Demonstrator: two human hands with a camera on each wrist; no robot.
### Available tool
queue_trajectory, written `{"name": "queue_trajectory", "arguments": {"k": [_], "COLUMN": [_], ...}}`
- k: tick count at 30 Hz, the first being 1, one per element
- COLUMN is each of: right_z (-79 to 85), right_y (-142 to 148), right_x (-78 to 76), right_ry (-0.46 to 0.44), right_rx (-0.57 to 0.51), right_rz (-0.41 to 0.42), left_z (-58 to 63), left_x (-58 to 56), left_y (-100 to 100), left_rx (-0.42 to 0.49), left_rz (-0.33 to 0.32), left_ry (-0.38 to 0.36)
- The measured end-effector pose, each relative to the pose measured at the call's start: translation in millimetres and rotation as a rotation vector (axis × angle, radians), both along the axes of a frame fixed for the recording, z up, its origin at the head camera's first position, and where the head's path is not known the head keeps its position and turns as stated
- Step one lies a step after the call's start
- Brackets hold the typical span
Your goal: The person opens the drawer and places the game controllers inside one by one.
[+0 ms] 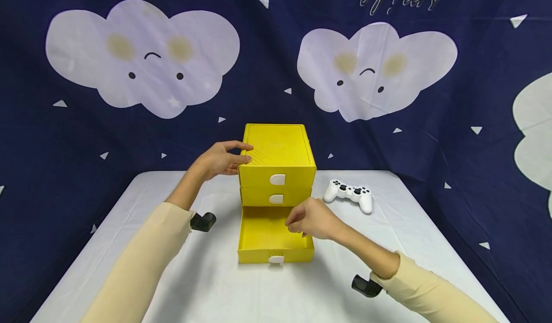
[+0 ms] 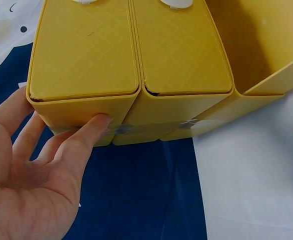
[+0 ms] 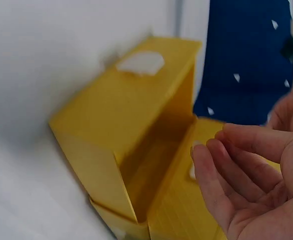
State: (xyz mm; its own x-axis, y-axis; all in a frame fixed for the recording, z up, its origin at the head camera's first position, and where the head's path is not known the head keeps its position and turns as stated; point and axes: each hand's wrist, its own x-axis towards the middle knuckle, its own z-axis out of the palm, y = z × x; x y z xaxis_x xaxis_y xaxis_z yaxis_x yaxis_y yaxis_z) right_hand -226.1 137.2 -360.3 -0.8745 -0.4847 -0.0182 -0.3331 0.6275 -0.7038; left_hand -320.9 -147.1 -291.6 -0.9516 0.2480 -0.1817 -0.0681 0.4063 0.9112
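A yellow drawer unit [image 1: 278, 150] with three stacked drawers stands on the table. Its bottom drawer [image 1: 276, 256] is pulled out and nothing shows inside. White tabs mark the drawer fronts, and the two upper drawers [image 2: 184, 47] are closed. My left hand [image 1: 222, 159] rests against the unit's upper left side and top edge; in the left wrist view the thumb presses the side wall. Over the pulled-out drawer hovers my right hand [image 1: 312, 219], its fingers loosely bent with nothing between them. In the right wrist view this hand [image 3: 251, 175] is apart from the drawer.
A white game controller [image 1: 348, 194] lies on the table to the right of the unit. White cloth [image 1: 207, 284] covers the table. Behind it hangs a dark blue curtain [image 1: 267, 98] with printed clouds. Each sleeve carries a small black device at the wrist.
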Motion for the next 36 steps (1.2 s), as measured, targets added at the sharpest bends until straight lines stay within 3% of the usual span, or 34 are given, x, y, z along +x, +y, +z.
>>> {"name": "queue_trajectory", "arguments": {"k": [10, 17, 27, 36], "right_z": [16.6, 19.5, 2.8, -11.5], "right_y": [37.1, 63.5, 94.8, 121.1], "right_x": [-21.0, -29.4, -42.6, -55.1], "right_ry": [0.032, 0.066, 0.126, 0.269], "right_rx": [-0.027, -0.007, -0.041, -0.05], "right_rz": [-0.11, -0.202, -0.326, -0.5], "left_z": [-0.9, -0.5, 1.0, 1.1], "left_x": [0.9, -0.2, -0.1, 0.3], "left_y": [1.4, 0.8, 1.0, -0.1], "left_rx": [0.005, 0.001, 0.0, -0.001], "left_rz": [0.008, 0.012, -0.002, -0.004], "left_ry": [-0.008, 0.0, 0.0, -0.002]}}
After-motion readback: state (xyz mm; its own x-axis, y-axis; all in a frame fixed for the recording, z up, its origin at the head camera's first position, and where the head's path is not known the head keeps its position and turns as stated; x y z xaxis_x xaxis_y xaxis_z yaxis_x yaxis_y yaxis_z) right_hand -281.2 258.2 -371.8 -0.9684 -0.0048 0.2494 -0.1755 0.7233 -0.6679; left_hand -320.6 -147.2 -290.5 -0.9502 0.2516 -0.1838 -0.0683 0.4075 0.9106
